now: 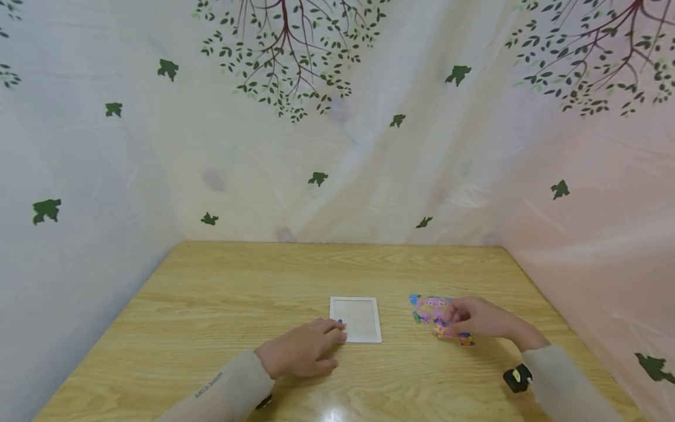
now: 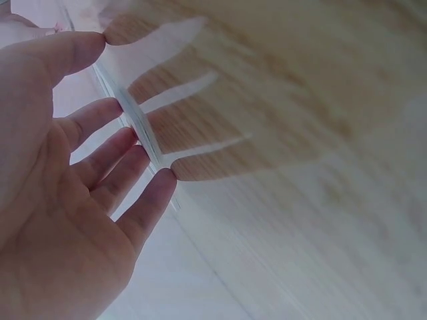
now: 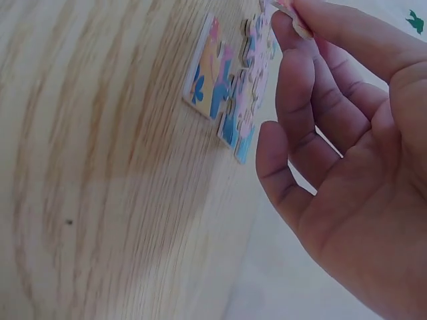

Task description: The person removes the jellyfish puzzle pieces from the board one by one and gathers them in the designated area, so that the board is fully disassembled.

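A white puzzle frame [image 1: 379, 322] lies flat on the table. The fingertips of my left hand [image 1: 304, 348] rest at its lower left edge, and a small blue spot shows beside them. In the left wrist view those fingers [image 2: 100, 120] are spread and nearly straight, touching the surface. My right hand [image 1: 482, 319] hovers over a cluster of pink and blue puzzle pieces [image 1: 428, 305]. In the right wrist view its thumb and forefinger pinch one puzzle piece [image 3: 293, 15]. The other fingers are loosely bent. Part of the cluster is hidden behind this hand.
One corner puzzle piece [image 1: 466, 339] with orange and blue print lies near the right hand, at the cluster's front. The wooden table [image 1: 253, 269] ends at a hanging cloth [image 1: 253, 199] behind and on both sides. A black device [image 1: 517, 378] sits by the right sleeve.
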### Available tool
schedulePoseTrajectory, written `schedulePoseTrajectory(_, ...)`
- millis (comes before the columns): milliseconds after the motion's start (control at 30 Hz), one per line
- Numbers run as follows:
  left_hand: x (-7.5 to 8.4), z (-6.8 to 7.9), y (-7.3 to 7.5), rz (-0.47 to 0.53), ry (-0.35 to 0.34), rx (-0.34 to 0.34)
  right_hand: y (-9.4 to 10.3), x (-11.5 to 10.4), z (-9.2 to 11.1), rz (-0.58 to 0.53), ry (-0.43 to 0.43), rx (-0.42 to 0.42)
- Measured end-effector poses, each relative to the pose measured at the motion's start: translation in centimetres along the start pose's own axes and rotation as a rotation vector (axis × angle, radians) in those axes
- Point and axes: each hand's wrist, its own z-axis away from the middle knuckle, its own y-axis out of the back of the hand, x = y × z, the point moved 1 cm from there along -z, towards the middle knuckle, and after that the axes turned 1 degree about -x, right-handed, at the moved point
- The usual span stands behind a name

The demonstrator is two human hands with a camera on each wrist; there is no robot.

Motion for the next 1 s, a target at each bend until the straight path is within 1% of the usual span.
schedulePoseTrajectory(167,0.00,-0.05,0.05,-0.002,-0.001,0.000,-0.14,0.28,0.32,-0.016,-0.009,-0.012)
schedulePoseTrajectory(233,0.01,-0.05,0.06,-0.002,0.000,0.001,-0.27,0.33,0.30,-0.014,-0.027,-0.010)
schedulePoseTrajectory(467,0.00,-0.01,0.11,-0.007,-0.005,0.009,-0.66,0.01,0.16,0.053,-0.043,0.008)
schedulePoseTrajectory(600,-0.04,0.04,0.11,-0.004,-0.005,0.007,-0.78,-0.28,0.10,0.064,-0.055,0.006)
schedulePoseTrajectory(1000,-0.19,0.07,0.10,0.006,-0.011,0.005,-0.98,-0.38,0.02,0.042,-0.080,0.005)
